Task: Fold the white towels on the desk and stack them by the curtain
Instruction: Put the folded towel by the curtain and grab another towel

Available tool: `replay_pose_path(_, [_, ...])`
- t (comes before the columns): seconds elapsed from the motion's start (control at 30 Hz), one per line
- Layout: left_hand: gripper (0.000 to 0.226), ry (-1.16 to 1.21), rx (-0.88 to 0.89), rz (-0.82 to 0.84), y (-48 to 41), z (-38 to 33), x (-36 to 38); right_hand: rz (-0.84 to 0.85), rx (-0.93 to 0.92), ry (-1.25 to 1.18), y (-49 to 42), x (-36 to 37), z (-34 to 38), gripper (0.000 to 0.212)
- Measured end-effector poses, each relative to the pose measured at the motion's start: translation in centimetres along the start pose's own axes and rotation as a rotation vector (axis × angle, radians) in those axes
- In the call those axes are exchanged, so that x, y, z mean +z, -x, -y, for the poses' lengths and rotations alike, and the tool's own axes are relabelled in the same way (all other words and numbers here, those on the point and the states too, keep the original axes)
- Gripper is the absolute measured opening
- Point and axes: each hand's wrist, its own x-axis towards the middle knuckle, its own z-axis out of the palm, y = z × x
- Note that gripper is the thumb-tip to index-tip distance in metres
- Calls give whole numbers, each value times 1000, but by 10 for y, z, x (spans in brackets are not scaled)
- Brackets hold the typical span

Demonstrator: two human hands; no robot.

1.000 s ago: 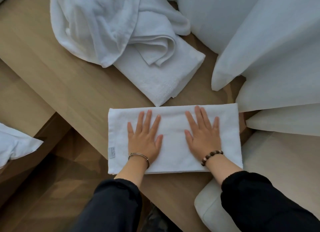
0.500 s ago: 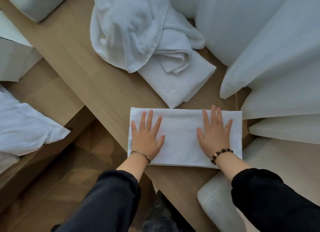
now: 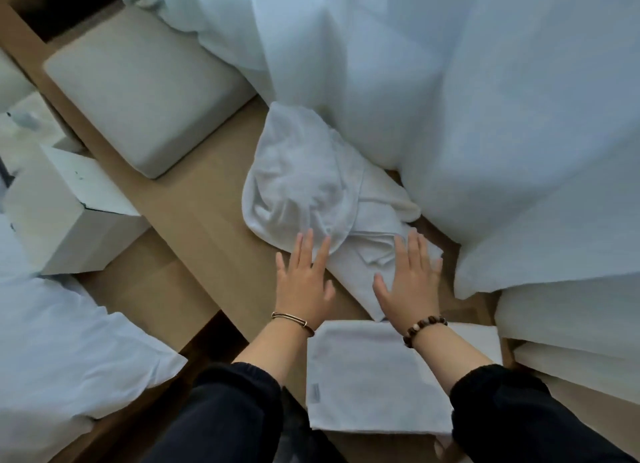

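Dim, bluish daylight filters through the curtain [image 3: 467, 99]; slight motion blur, wide-angle edge distortion

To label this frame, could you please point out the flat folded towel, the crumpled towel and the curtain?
flat folded towel [image 3: 370, 379]: head view, middle of its top face.
crumpled towel [image 3: 298, 185]: head view, its bunched upper part.
curtain [image 3: 467, 99]: head view, a hanging fold.

Both hands, left [image 3: 302, 282] & right [image 3: 410, 282], reach fwd, palms down, fingers straight & spread, gripping nothing.

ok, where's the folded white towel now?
Head view, bottom centre: the folded white towel lies on the wooden desk between both forearms, nearer than the crumpled white towels.
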Motion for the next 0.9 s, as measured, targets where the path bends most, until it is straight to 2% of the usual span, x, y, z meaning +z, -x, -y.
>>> replay_pose_path(0.17, [81,112,-28,44,-97,56,-5,7,160,-193,-81,15,52,95])
replay_pose_path(0.27, [84,237,-99,71,-155,93,3,87,322,-268,-138,37,74,112])
replay_pose_path(0.33, [95,351,-149,128,-180,106,5,199,399,-276,-162,48,79,121])
replay_pose_path(0.43, [116,446,-70,206,-217,114,17,335,468,-178,-193,74,81,126])
replay_pose_path(0.5, [119,435,-19,123,-231,114,26,342,484,-146,-207,88,77,128])
replay_pose_path(0.57, [108,440,-10,-3,-240,113,33,311,483,-130,-213,94,72,128])
replay_pose_path(0.67, [85,392,-17,-72,-247,112,36,171,472,-84,-213,97,69,113])
replay_pose_path(0.77, [62,384,19,-65,-245,111,33,13,449,-37,-215,101,80,77])
replay_pose_path(0.9, [37,509,32,-29,-239,103,13,-25,449,-146,-216,90,96,50])
